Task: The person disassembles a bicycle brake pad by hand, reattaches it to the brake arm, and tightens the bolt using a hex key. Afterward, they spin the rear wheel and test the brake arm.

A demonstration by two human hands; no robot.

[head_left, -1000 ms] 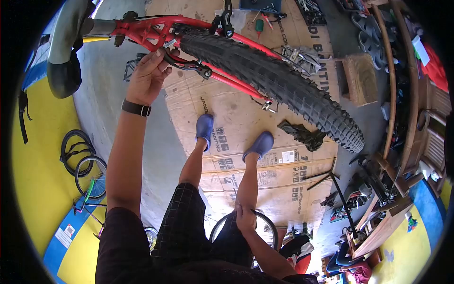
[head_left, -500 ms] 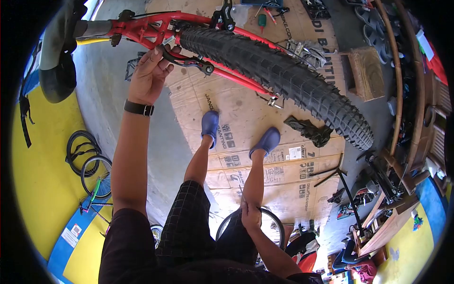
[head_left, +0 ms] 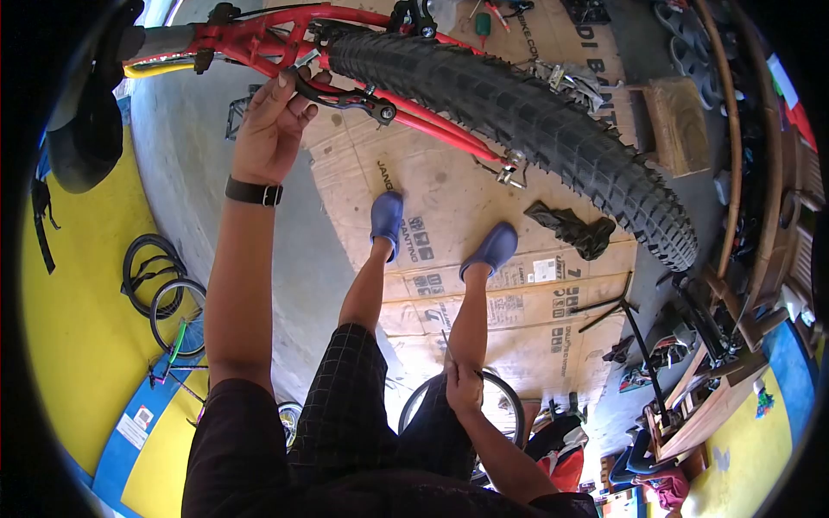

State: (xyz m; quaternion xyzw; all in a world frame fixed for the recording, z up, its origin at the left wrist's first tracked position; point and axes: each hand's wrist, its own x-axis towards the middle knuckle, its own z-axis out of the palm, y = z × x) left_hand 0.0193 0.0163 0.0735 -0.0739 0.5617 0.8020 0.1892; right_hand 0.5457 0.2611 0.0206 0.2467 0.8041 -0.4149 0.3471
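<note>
At the top, a red bicycle frame (head_left: 276,39) carries a knobby black tire (head_left: 484,86). My left hand (head_left: 272,121), with a black strap on its wrist, is closed with thumb and fingers on the upper end of a black brake arm (head_left: 350,101) beside the tire. A second brake arm (head_left: 420,22) sits on the tire's far side. Down by my knee, my right hand (head_left: 465,388) is closed around a thin rod-like tool (head_left: 446,344); its kind is too small to tell. The bicycle's black saddle (head_left: 86,147) is at upper left.
Printed cardboard (head_left: 484,302) covers the floor under my feet. On it lie a crumpled black cloth (head_left: 574,230) and a green-handled screwdriver (head_left: 484,26). A wooden block (head_left: 678,125) stands at right, near a black metal stand (head_left: 635,337). A small bicycle (head_left: 180,337) is at left.
The view has shifted slightly, so the frame and saddle appear higher and further left. My left hand keeps its grip on the brake arm; my right hand stays by the knee.
</note>
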